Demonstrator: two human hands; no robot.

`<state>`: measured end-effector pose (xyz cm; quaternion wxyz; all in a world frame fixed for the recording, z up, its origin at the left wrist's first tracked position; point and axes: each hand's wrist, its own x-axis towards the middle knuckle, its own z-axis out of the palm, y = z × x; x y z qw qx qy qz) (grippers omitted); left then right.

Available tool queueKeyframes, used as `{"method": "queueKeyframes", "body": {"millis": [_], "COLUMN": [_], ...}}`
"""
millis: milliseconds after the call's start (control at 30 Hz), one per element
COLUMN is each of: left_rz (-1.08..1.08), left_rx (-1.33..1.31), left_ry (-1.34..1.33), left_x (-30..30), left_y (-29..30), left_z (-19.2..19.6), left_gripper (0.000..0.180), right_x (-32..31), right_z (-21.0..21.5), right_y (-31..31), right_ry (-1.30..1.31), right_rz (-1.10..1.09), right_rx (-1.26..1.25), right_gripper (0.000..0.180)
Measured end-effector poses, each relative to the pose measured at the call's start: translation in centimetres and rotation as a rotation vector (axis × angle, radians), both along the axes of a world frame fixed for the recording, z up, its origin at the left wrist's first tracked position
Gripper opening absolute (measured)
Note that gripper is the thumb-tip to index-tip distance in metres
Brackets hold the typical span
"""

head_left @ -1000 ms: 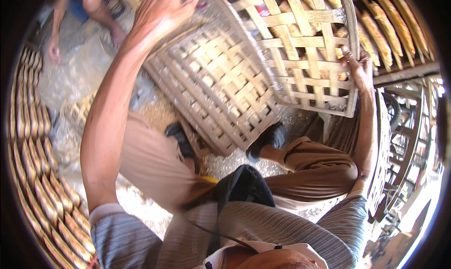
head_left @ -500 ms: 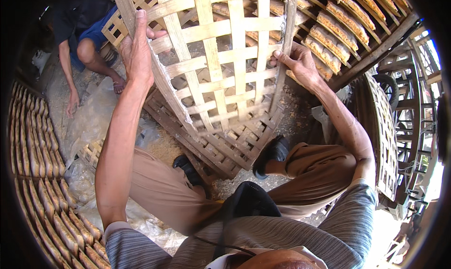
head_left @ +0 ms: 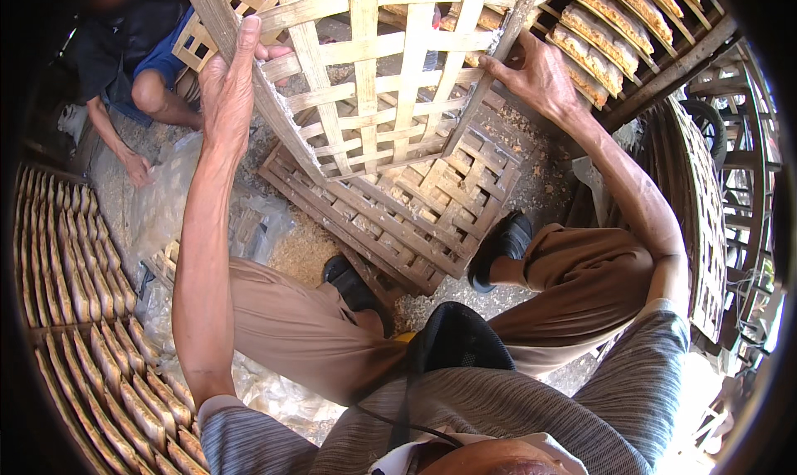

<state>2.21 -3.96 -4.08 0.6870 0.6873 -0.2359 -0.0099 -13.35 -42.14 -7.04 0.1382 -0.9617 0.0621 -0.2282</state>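
Raised in front of me is a woven bamboo lattice tray (head_left: 363, 51) in a wooden frame, tilted, its upper part cut off by the picture's top edge. My left hand (head_left: 228, 101) is closed on the left frame bar, thumb along the near face and fingers behind. On the opposite bar, my right hand (head_left: 544, 80) has its thumb across the wood, and its fingers are partly hidden behind. Below, more lattice trays (head_left: 398, 247) lie stacked on the floor between my feet, with crumbs scattered over the weave.
A rack (head_left: 681, 60) at upper right holds slats with crusted pale slabs. Rows of similar slabs (head_left: 124, 408) line the left side. Another person's hand (head_left: 137, 168) is near plastic sheeting (head_left: 170, 197). Lattice panels (head_left: 701, 234) stand upright at right, beside a wheel (head_left: 706, 130).
The held tray has moved up and away, with its lower edge clear of more of the stack. My right hand has shifted up along its bar, its thumb and fingers spread wider.
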Motion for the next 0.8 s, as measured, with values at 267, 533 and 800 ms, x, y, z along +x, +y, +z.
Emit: {"method": "queueKeyframes", "body": {"millis": [267,533,800], "left_rz": [0.094,0.054,0.035], "left_rx": [-0.003,0.039,0.017], "left_ry": [-0.180,-0.255,-0.209], "left_x": [-1.9,-1.7,-1.2], "left_y": [-1.6,-1.3,-1.2], "left_z": [0.2,0.2,0.0], "left_gripper": [0.051,0.054,0.053], "right_x": [-1.6,-0.5,0.1], "right_z": [3.5,4.7,4.8], "right_y": [0.6,-0.8,-0.8], "right_ry": [-0.193,-0.038,-0.118], "right_rz": [0.048,0.191,0.238], "right_rx": [-0.398,-0.463,-0.634], "right_gripper": [0.045,0.032,0.020]}}
